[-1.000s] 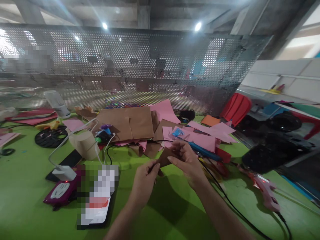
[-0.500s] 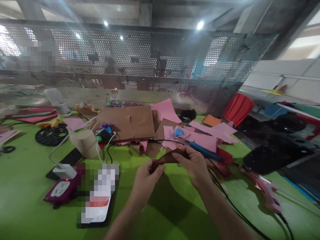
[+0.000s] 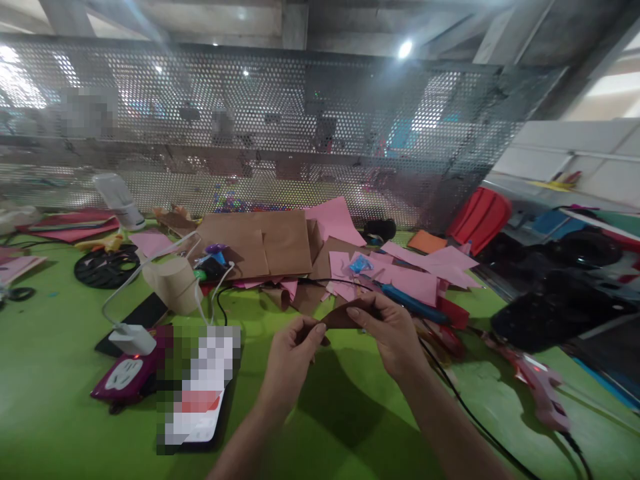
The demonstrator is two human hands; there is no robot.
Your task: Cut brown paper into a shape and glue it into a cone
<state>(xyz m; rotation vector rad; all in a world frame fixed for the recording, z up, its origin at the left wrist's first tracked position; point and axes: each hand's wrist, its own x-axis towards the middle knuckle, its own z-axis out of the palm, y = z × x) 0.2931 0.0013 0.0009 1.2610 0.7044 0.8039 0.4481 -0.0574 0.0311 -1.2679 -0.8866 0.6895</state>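
Observation:
A small piece of brown paper (image 3: 343, 316) is held between both hands above the green table (image 3: 350, 420). My left hand (image 3: 293, 357) pinches its left end with fingers closed. Its right end is gripped by my right hand (image 3: 393, 333), thumb and fingers pressed together. The piece is seen nearly edge-on and bows slightly. Just beyond the hands lie brown paper sheets (image 3: 260, 243) and pink paper sheets (image 3: 410, 270) in a loose pile.
A phone (image 3: 197, 393) and a purple power strip (image 3: 123, 377) with a white charger (image 3: 131, 337) lie at the left. A brown paper cylinder (image 3: 173, 285), a blue tool (image 3: 407, 301), a pink glue gun (image 3: 540, 393) and its black cable (image 3: 470, 417) surround the hands. A perforated metal screen (image 3: 280, 133) stands behind.
The brown piece has been turned from facing me to nearly flat and edge-on. Both hands have shifted a little to the right and kept their hold.

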